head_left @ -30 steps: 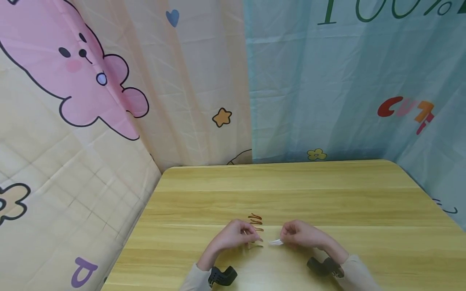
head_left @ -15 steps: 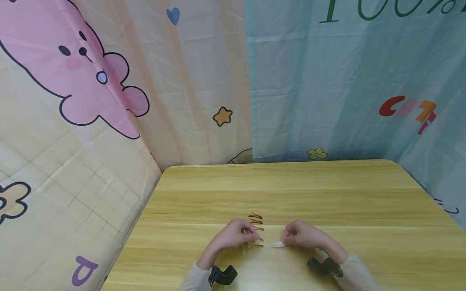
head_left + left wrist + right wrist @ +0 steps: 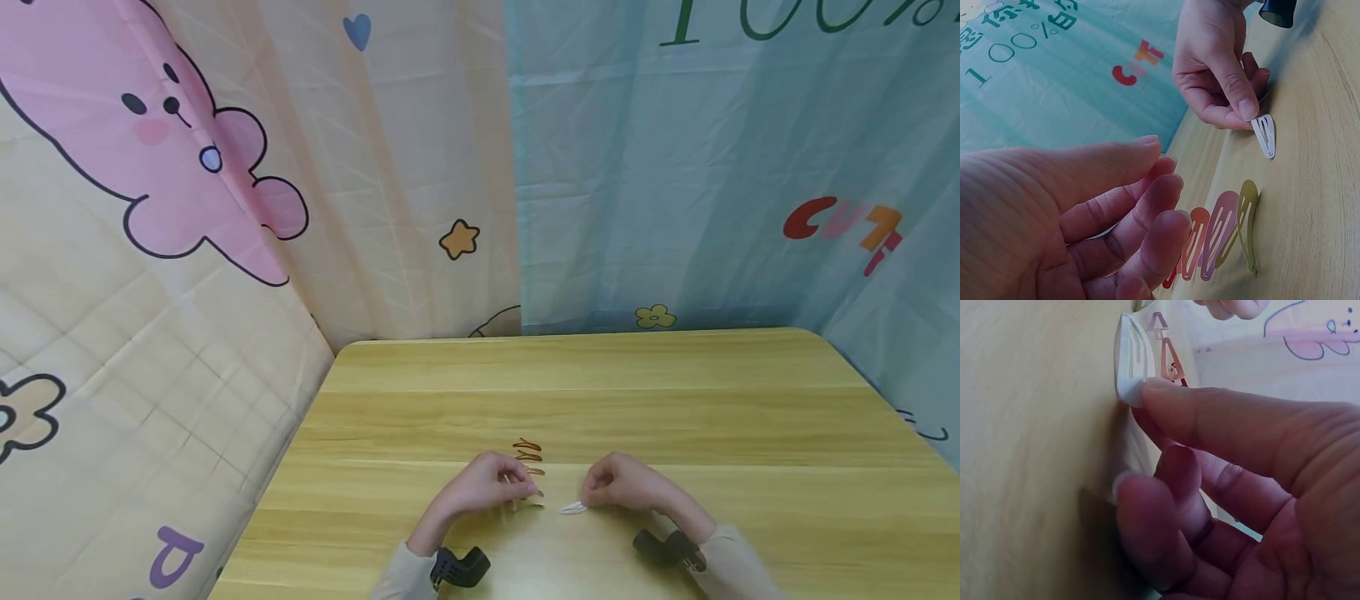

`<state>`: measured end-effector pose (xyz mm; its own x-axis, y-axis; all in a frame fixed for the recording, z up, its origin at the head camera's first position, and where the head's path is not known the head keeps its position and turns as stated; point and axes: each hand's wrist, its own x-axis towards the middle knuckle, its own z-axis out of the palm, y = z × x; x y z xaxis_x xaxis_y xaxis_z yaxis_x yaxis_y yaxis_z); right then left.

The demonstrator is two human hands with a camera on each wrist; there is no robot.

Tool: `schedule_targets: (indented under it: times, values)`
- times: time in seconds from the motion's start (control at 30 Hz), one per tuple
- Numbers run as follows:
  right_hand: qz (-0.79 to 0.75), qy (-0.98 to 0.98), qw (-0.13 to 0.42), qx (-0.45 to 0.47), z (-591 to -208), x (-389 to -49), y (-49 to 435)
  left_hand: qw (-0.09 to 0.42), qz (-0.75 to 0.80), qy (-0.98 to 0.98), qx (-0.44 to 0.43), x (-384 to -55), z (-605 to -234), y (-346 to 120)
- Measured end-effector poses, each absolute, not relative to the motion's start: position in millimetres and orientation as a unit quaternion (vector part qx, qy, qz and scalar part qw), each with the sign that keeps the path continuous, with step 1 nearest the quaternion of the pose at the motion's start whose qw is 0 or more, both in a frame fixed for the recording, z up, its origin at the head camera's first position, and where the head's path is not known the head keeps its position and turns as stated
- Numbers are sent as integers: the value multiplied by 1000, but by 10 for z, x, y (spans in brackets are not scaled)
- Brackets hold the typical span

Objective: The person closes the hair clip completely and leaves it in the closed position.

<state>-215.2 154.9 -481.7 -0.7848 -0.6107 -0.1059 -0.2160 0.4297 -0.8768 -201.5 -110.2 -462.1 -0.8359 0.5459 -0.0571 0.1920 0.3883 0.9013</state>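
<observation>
My right hand (image 3: 622,483) pinches the wide end of a white snap hair clip (image 3: 1132,369) between thumb and forefinger, just above the wooden table. The clip's narrow end points left in the head view. My left hand (image 3: 491,483) hovers to the left with thumb and fingers loosely bent, and nothing shows between them in the left wrist view. Beyond its fingertips lie several snap clips in a row: an olive one (image 3: 1247,225) with its two leaves apart, a pink one (image 3: 1218,234), an orange one (image 3: 1194,244) and a partly hidden red one (image 3: 1170,278).
The light wooden table (image 3: 675,400) reaches back to a printed cloth curtain (image 3: 615,183), which also hangs along the left and right sides. A black wrist camera mount (image 3: 459,568) sits at the left wrist, another black mount (image 3: 670,550) at the right.
The right hand has shifted slightly to the right with the white hair clip, whose tip now sits a little lower in the head view. The left hand has stayed nearly still.
</observation>
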Motion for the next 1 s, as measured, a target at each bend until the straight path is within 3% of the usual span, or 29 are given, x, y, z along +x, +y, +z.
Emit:
schedule_targets:
  times: [0.7,1.0]
  values:
    - [-461,833,198,-233,-4825,-2158,1548,168,487,828,222,-2029,-4607,-1130]
    - [-468,830,201,-227,-4831,-2147,1534,137,461,849,219,-2059,-4639,-1181]
